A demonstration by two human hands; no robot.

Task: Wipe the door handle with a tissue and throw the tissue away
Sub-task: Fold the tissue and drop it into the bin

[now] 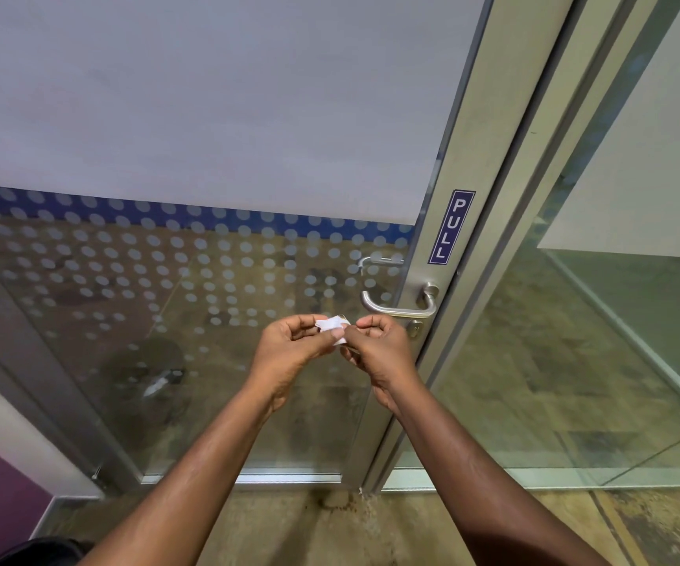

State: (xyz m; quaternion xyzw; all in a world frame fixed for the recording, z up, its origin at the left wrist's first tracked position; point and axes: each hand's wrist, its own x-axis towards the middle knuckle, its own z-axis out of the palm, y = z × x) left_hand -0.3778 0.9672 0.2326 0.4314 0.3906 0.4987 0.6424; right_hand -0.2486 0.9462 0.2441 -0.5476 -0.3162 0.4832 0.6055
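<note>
A glass door (215,320) in a brushed aluminium frame fills the view, its upper part covered by plain frosted film, with a band of pale dots over a blue strip beneath it and clear glass below. On the frame, a dark blue vertical sticker reading PULL (451,227) sits just above the curved silver metal lever handle (401,306). To the right stands a fixed glass panel (599,361), and the floor (371,529) is mottled tan and brown. Both bare forearms reach forward. The left hand (297,345) and right hand (379,345) meet just below the handle, fingertips pinched together on a small crumpled white tissue (332,323), which is apart from the handle.
</note>
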